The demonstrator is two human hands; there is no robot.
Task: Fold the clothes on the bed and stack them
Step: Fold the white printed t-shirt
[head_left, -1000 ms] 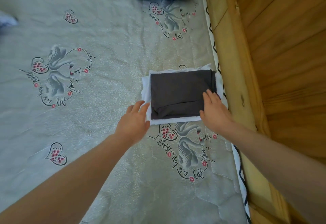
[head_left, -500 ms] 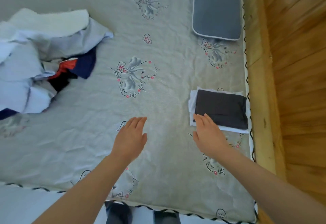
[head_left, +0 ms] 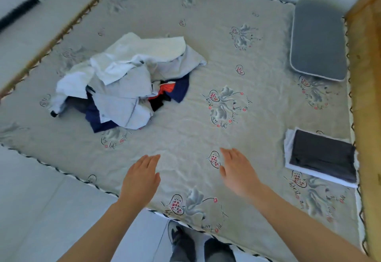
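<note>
A folded dark grey garment [head_left: 322, 155] lies on top of a folded white one [head_left: 288, 144], stacked at the bed's right edge. A loose pile of unfolded clothes [head_left: 125, 80], white, pale blue, navy and orange, sits left of the bed's middle. My left hand [head_left: 141, 176] and my right hand [head_left: 237, 170] hover over the near part of the bed, fingers straight, holding nothing. Both hands are well apart from the stack and the pile.
The grey patterned mattress [head_left: 206, 66] fills most of the view. A blue-grey cushion [head_left: 318, 41] lies at the far right. A wooden wall [head_left: 369, 97] borders the right side. Pale floor [head_left: 41, 210] lies to the left, and my feet [head_left: 185, 241] stand at the bed's near edge.
Both hands have left the folded stack and moved left toward the bed's middle. The view has swung left and pulled back, bringing the pile of unfolded clothes fully into sight.
</note>
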